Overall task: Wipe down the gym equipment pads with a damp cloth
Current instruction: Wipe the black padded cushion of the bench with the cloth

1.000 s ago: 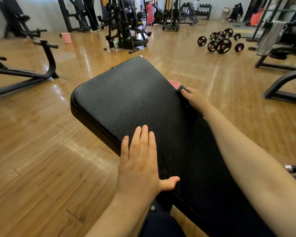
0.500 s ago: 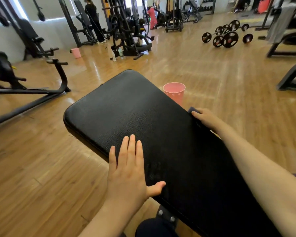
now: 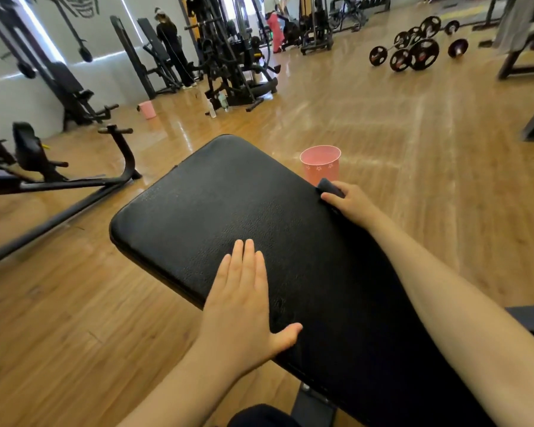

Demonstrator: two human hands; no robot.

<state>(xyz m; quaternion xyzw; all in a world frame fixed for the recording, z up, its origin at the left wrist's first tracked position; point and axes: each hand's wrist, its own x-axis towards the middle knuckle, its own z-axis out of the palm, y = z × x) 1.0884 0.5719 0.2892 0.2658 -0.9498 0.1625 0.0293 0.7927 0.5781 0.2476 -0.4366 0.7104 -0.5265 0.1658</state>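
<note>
Left hand (image 3: pixel 242 298) flat on pad (image 3: pixel 216 204); right hand (image 3: pixel 350 201) grips cloth (image 3: pixel 327 185).

From my feed: two bare forearms, no sleeves in view on either side. Left hand (image 3: pixel 244 300) has no glove, ring or watch that I can make out; nails short and unpainted. Right hand (image 3: pixel 350 201) is likewise ungloved, wrist plain, no band. Below the left forearm, at the bottom edge, I see a rounded patch of dark, near-black fabric (image 3: pixel 259 416), probably trousers over a knee; too little shows to tell the cut.
</note>
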